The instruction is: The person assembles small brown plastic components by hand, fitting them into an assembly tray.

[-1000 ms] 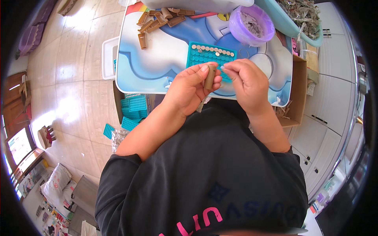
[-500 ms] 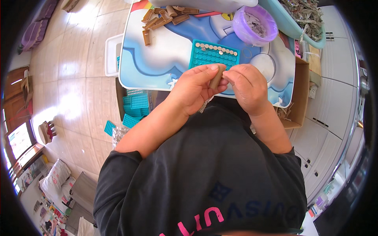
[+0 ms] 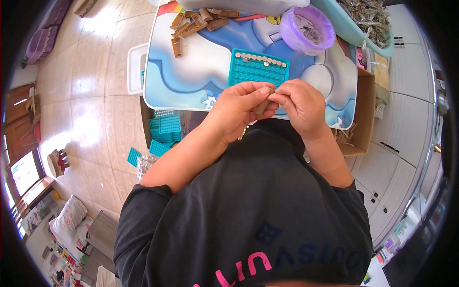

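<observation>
We note pink lettering [image 3: 258, 262] on the black cloth shirt [image 3: 205, 205]. Over the near edge of the counter [image 3: 184, 88], the left hand [image 3: 235, 108] is clasped around an elongated brown piece [image 3: 261, 108]; the right hand [image 3: 302, 104] has its fingertips together at the upper end. Beyond sits a teal, dimpled tray [image 3: 256, 72] bearing round silvery discs [image 3: 249, 56].

You've got the tray [image 3: 246, 74] on the tabletop [image 3: 191, 88] just past your fingers [image 3: 286, 90], loose pieces [image 3: 195, 26] back left, tub [image 3: 292, 42] back right.
</observation>
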A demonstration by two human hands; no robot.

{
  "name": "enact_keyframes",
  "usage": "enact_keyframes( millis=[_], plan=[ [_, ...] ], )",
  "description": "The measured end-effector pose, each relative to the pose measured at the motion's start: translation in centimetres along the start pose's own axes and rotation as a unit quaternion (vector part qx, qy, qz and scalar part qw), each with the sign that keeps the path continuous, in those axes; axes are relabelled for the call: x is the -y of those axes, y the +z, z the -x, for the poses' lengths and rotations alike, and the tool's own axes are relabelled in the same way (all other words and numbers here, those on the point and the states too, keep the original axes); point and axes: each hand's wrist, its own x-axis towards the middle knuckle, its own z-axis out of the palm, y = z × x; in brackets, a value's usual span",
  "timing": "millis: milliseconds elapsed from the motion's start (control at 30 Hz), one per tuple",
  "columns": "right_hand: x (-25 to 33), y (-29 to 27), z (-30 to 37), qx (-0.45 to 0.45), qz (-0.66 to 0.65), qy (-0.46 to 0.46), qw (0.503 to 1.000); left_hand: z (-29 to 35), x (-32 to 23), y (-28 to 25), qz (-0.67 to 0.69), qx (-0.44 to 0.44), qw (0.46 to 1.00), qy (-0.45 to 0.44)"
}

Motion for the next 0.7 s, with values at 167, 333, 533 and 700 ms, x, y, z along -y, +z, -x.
enact_keyframes(
  millis=[167, 333, 533, 700],
  plan=[
    [0.3, -0.4, 0.5, 0.02, -0.079, 0.069, 0.994, 0.3, -0.3, 0.9, 0.041, -0.026, 0.999, -0.016],
    [0.4, -0.4, 0.8, 0.003, -0.076, 0.059, 0.995, -0.1, 0.2, -0.3, 0.05, 0.058, 0.997, 0.003],
    [0.5, 0.0, 0.9, -0.001, 0.015, 0.003, 1.0, -0.1, 0.4, 0.2, 0.052, 0.012, 0.999, -0.004],
    [0.0, 0.2, 0.7, -0.017, 0.029, -0.017, 0.999, -0.4, 0.5, 0.2, 0.048, -0.012, 0.999, 0.0]
  ],
)
